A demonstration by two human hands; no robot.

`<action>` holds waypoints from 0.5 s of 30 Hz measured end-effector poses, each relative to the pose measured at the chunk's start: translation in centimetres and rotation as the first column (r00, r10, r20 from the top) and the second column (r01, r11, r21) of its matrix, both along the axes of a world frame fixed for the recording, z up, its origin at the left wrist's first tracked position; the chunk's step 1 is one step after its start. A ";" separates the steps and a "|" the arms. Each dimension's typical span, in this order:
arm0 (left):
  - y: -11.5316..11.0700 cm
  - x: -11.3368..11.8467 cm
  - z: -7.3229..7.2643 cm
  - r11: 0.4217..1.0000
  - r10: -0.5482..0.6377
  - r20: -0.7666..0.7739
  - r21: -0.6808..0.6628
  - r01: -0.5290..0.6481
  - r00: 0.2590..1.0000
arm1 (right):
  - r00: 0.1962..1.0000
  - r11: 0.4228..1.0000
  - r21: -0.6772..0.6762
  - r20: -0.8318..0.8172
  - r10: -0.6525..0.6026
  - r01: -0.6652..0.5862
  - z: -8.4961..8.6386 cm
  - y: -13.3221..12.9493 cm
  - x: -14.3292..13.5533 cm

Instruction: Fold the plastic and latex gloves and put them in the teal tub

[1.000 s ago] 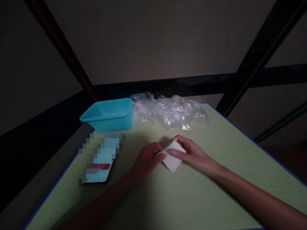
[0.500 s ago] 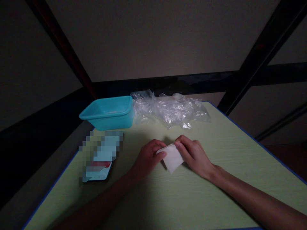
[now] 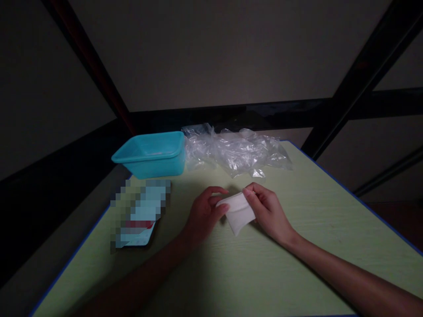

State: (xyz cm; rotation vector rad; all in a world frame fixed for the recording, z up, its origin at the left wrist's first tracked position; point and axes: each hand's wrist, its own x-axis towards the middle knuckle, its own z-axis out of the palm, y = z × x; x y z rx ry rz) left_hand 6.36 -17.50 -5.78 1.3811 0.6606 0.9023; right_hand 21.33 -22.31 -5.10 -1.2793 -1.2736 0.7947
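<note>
Between my two hands, above the middle of the table, is a small white pouch-like piece, soft and folded, perhaps cloth or paper. A crease or flap runs along its upper edge. My left hand pinches its left corner between thumb and fingers, with the index finger raised a little off it. My right hand grips the upper right corner, thumb on top and the other fingers curled behind. The far side of the piece is hidden from me.
A turquoise plastic basin stands at the back left of the pale green table. Beside it lie crumpled clear plastic bags. A phone, partly pixelated, lies at the left. A wall rises behind the table.
The white piece has tilted, and a crease now shows along its upper edge. My left index finger has lifted slightly. Both hands still hold the piece.
</note>
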 end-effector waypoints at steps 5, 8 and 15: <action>-0.1 0.1 -0.2 0.998 0.058 -0.048 0.041 -0.056 0.997 | 0.999 0.999 -0.004 0.021 -0.042 0.042 -0.5 0.2 -0.2; -0.4 0.2 0.3 0.999 0.043 -0.131 0.028 -0.040 0.990 | 0.998 0.998 -0.003 0.014 -0.069 0.069 -0.6 0.2 -0.2; -0.7 0.2 0.5 0.987 0.114 -0.191 0.131 -0.089 0.975 | 0.997 0.997 -0.026 -0.026 -0.072 0.071 -0.5 0.4 -0.3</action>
